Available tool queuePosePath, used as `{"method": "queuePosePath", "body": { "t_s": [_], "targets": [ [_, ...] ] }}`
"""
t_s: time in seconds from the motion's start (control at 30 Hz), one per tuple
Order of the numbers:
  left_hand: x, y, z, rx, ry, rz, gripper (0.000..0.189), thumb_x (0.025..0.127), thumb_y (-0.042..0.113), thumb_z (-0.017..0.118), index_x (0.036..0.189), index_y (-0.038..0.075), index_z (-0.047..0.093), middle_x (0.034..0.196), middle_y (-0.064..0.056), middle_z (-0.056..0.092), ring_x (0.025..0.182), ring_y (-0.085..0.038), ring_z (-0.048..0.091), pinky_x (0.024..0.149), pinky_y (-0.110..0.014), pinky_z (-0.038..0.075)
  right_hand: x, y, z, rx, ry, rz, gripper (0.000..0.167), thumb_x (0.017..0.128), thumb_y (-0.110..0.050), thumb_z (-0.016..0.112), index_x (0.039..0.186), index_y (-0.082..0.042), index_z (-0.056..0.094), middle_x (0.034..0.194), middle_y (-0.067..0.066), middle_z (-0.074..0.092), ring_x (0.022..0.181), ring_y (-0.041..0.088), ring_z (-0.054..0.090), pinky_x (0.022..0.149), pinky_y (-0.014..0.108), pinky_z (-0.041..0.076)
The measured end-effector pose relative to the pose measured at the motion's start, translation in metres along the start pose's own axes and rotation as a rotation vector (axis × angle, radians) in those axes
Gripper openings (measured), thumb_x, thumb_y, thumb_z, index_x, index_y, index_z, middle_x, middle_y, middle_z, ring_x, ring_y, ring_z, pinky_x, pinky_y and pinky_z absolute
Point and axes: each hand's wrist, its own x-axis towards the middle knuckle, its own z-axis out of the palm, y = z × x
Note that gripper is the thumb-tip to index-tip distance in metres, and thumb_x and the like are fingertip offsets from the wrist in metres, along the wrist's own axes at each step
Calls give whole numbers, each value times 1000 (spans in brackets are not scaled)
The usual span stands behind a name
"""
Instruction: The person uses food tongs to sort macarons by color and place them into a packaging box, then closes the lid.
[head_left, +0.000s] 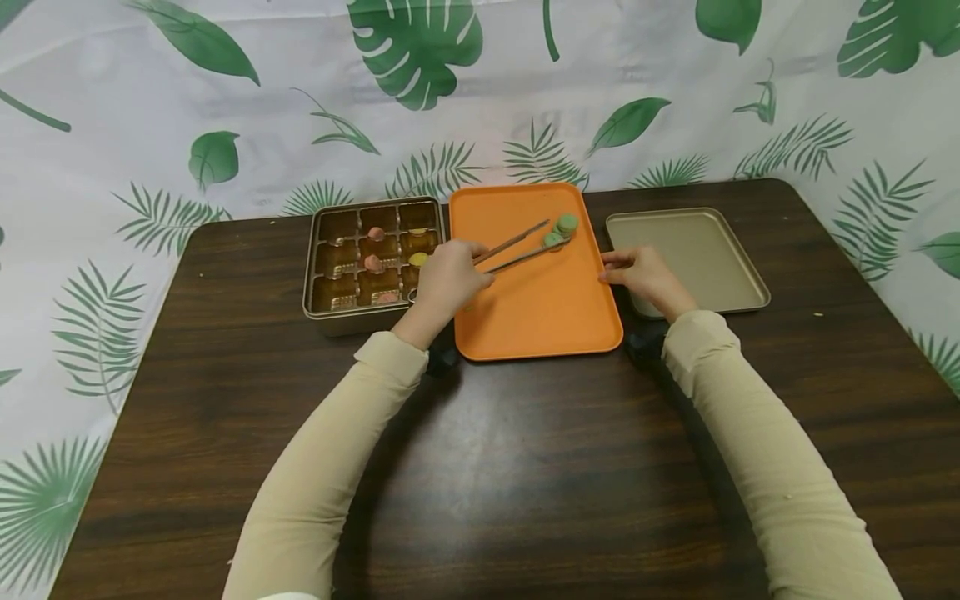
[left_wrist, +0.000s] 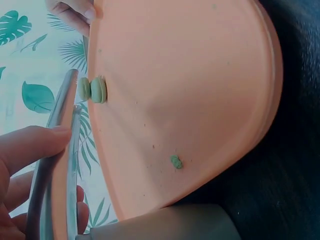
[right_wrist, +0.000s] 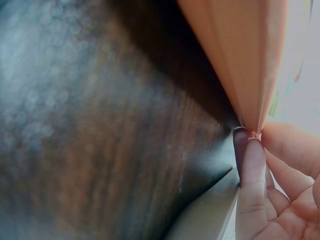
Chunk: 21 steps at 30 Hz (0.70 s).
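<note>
My left hand point(head_left: 450, 279) grips metal tongs point(head_left: 512, 242) over the orange tray point(head_left: 532, 325), their two arms spread apart. By the tong tips, near the tray's back right corner, are green macarons point(head_left: 567, 224); one tong arm overlaps the nearer one in the head view. The left wrist view shows two macarons point(left_wrist: 98, 90) close together by the tray's rim, with thumb and fingers on either side of the tongs. At the tray's right edge, my right hand point(head_left: 641, 275) pinches the rim between thumb and fingers, as the right wrist view also shows.
Left of the tray stands a gold tin point(head_left: 337, 323) with divided compartments, some holding pink and yellow pieces. A shallow gold tray point(head_left: 697, 258) lies to the right, partly behind my right hand. A green crumb point(left_wrist: 176, 161) sits on the orange tray. Leaf-patterned cloth hangs behind the table.
</note>
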Motion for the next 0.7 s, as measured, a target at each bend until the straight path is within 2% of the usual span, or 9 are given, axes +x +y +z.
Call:
{"method": "queuePosePath", "body": {
  "t_s": [0.13, 0.33, 0.47, 0.57, 0.7],
  "targets": [
    [3, 2, 1, 48, -20, -6, 43, 87, 22, 70, 129, 15, 63, 125, -6, 66, 83, -20, 69, 59, -31, 52, -1, 0, 0, 3, -2, 7, 47, 93, -11, 60, 135, 6, 50, 118, 25, 61, 95, 18, 61, 101, 44, 45],
    [7, 4, 2, 102, -36, 15, 41, 88, 20, 68, 129, 15, 63, 125, -6, 67, 82, -21, 69, 53, -28, 47, -1, -1, 1, -2, -13, 16, 49, 93, -13, 61, 136, 6, 49, 121, 26, 60, 104, 27, 59, 103, 45, 43],
    [8, 5, 3, 130, -27, 33, 39, 89, 18, 67, 128, 16, 64, 125, -5, 67, 79, -22, 68, 51, -26, 39, -1, 0, 0, -8, -4, 6, 49, 92, -13, 61, 136, 5, 50, 120, 25, 61, 94, 16, 62, 99, 42, 46],
    [8, 5, 4, 139, -26, 47, 38, 89, 19, 67, 127, 16, 64, 124, -4, 67, 83, -22, 69, 55, -29, 46, -1, 0, 0, -8, 3, -2, 48, 92, -13, 61, 135, 5, 50, 120, 25, 60, 91, 11, 61, 97, 39, 48],
    [9, 5, 4, 150, -31, 69, 36, 89, 18, 68, 125, 17, 66, 123, -4, 67, 95, -23, 68, 68, -36, 55, -1, 0, 0, -2, 0, -2, 47, 93, -12, 60, 135, 6, 50, 124, 28, 58, 97, 17, 61, 98, 41, 47]
  ]
}}
